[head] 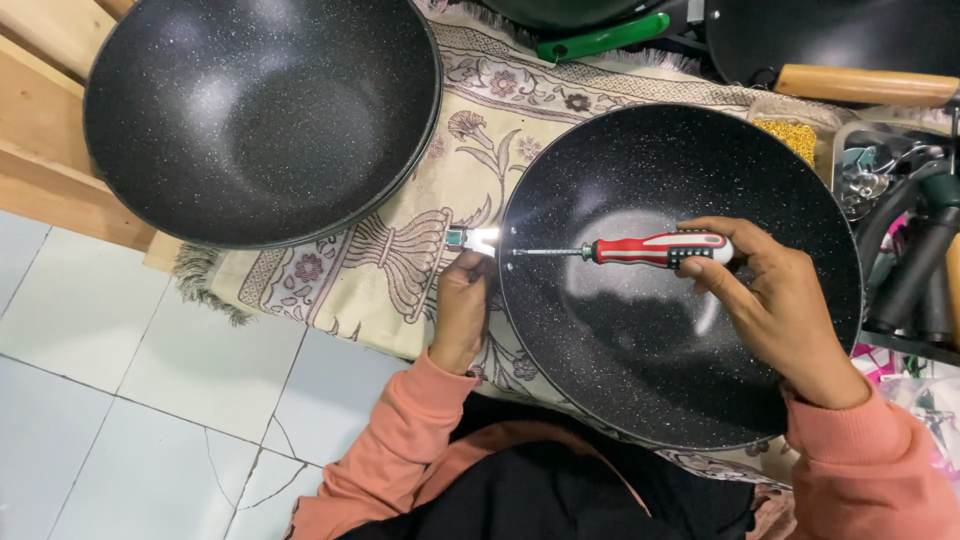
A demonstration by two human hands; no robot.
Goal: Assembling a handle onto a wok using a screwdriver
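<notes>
A black speckled wok (680,380) lies in front of me on a patterned cloth. My right hand (780,300) grips a red and white screwdriver (655,248) lying across the wok's inside, its tip at the left rim. My left hand (462,305) is outside that rim, fingers pinched on a small shiny metal bracket (470,238) held against the wok's edge.
A second black wok (260,110) sits at upper left on a wooden step (40,150). Beige floral cloth (400,270) covers the work area over white floor tiles (120,400). At the top are a green handle (600,38) and a wooden-handled pan (860,84); hardware clutter fills the right edge.
</notes>
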